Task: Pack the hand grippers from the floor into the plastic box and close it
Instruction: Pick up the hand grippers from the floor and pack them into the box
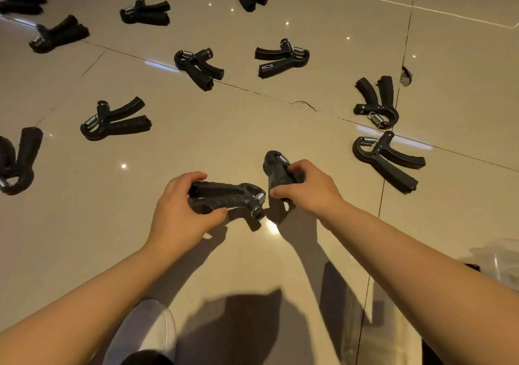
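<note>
Head view shows your left hand (179,213) grasping one black plastic hand gripper with a steel spring (230,196) and your right hand (306,187) clutching a second black gripper (276,168), both just above the glossy beige tiled floor (224,128), while other grippers lie scattered beyond.

Head camera, looking steeply down at the floor

One wide-angle view from the person's head, facing forward and down: both forearms reach in from the bottom corners, the tiled floor (309,128) fills nearly the whole frame, near at the bottom edge, farther toward the top, with straight tile seams bending outward.
</note>
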